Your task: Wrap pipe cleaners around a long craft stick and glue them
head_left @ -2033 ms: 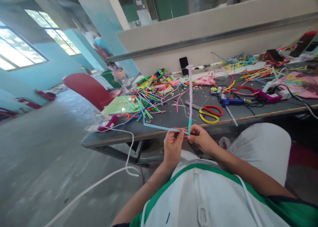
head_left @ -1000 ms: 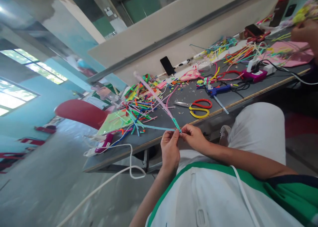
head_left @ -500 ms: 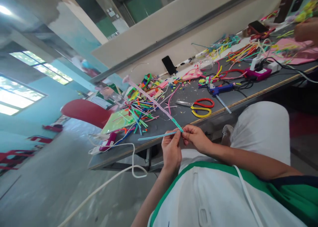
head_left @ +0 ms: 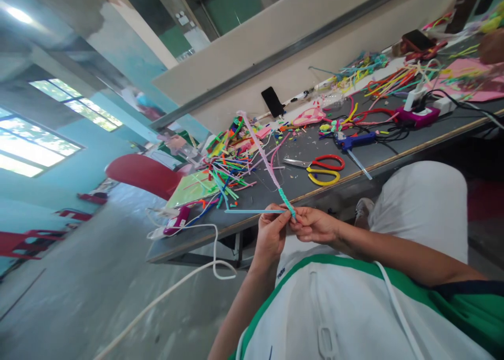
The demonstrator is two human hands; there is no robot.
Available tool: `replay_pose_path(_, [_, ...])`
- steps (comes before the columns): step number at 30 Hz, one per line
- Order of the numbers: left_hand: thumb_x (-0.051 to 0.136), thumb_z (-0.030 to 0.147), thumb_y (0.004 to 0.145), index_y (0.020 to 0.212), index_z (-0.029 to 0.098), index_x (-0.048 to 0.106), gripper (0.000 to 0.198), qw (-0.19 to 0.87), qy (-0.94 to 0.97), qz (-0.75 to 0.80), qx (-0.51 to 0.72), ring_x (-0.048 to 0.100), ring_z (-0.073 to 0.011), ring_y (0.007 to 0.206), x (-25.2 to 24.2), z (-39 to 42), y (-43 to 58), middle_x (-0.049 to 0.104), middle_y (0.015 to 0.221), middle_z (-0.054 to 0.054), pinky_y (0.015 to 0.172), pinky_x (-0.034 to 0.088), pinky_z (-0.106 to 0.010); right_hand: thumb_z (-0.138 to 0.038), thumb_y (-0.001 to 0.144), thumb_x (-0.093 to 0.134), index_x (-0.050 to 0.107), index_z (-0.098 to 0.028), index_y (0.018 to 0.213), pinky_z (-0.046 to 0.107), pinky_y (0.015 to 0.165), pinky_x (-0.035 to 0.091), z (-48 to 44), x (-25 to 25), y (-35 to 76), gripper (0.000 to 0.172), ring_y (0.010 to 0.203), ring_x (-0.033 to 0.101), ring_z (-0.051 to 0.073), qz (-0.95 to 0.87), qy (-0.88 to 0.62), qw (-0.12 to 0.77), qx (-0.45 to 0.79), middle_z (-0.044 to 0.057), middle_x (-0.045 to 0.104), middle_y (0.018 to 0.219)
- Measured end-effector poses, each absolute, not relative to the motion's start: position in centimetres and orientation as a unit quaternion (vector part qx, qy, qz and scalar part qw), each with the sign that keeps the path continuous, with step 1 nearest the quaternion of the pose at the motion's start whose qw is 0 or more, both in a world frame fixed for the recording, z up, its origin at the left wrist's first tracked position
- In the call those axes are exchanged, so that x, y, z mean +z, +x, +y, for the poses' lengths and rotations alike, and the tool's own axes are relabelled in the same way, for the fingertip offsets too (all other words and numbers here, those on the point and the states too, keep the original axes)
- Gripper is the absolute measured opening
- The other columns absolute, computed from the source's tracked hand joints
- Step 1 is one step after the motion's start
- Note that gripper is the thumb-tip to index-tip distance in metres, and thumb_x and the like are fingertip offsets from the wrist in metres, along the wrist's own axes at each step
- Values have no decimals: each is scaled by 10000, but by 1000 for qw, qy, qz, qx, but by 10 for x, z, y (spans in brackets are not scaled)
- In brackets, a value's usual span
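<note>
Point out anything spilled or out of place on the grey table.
Small multicoloured scraps litter the dark grey tabletop, looking spilled. The thin translucent stick in the blue plastic glue gun seems to overhang the front edge, looking askew.

Left hand (head_left: 271, 229) pinches a pale-blue strip (head_left: 252, 211), bent partway along. Right hand (head_left: 317, 224) grips the turquoise-wrapped lower end of a pink stem (head_left: 261, 151), tilted left above the grey table (head_left: 252, 196). Red-and-yellow-handled scissors (head_left: 323, 163) lie near a blue glue gun (head_left: 357, 140); black phone (head_left: 272, 102) behind, by the panel (head_left: 244, 97).
</note>
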State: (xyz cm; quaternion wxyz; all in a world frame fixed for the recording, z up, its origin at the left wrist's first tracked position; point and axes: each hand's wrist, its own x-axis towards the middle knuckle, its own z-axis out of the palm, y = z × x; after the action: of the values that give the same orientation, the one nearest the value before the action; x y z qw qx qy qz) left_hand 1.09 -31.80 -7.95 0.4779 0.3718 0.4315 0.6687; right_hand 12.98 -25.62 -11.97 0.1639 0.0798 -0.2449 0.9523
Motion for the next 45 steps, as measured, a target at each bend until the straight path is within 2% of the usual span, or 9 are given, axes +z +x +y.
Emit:
replay_pose_path(6, [744,171,643,630,163,601,143,464,388,458,652,593,-96,581,-80,-319,4,642,671,5,611,486,-234,-306,675,771,527,-127,768,149,384,327,-259,-121,127,317,375,333,2,-273,49,145,950,-62,507,600])
replay_pose_path(10, [754,171,632,651,158,634,123,395,384,502,667,599,-99,603,-78,-323,3,659,707,4,599,477,-225,-405,691,728,552,-140,737,231,433,444,-262,-122,120,321,412,499,77,-423,-93,278,858,-33,573,597])
replay_pose_path(16, [769,194,624,699,157,660,137,369,375,522,671,629,-126,671,-76,-327,10,690,743,-8,657,498,-251,-352,779,634,571,-156,630,204,450,393,-270,-117,123,254,435,512,87,-602,-210,387,666,-46,532,466])
replay_pose_path(21, [690,198,735,749,165,625,74,452,337,454,690,617,-106,610,-69,-330,17,682,727,-6,592,506,-238,-437,741,664,544,-150,615,215,430,426,-275,-104,127,336,395,521,83,-514,-162,368,758,-49,543,503])
replay_pose_path(25, [687,196,734,746,163,585,108,478,325,445,684,604,-106,554,-66,-333,21,673,772,-7,514,509,-242,-434,700,715,541,-147,630,222,420,462,-276,-107,123,343,380,516,77,-441,-128,378,804,-53,558,532])
replay_pose_path(30, [697,224,725,717,158,547,164,465,322,463,682,574,-77,517,-69,-334,24,648,804,3,498,506,-232,-391,718,714,554,-154,650,233,434,481,-278,-115,119,294,393,502,74,-410,-114,402,811,-49,565,553])
replay_pose_path(35, [719,223,702,689,159,561,171,408,328,481,704,614,-103,646,-79,-333,27,656,862,-3,603,514,-244,-382,725,701,547,-168,675,242,457,465,-277,-117,118,269,418,485,80,-412,-138,416,799,-52,548,560])
replay_pose_path(41, [687,219,743,715,183,659,53,241,447,565,650,593,-193,1012,-88,-335,28,662,994,-47,868,466,-313,-245,808,567,569,-185,671,241,562,383,-268,-125,121,150,547,491,116,-626,-272,467,562,-29,538,555])
replay_pose_path(45, [673,198,753,747,214,706,36,130,533,587,595,553,-224,1074,-95,-334,25,645,990,-67,924,434,-360,-160,780,546,542,-189,639,245,591,331,-260,-132,124,144,594,465,123,-728,-292,466,411,-19,522,591])
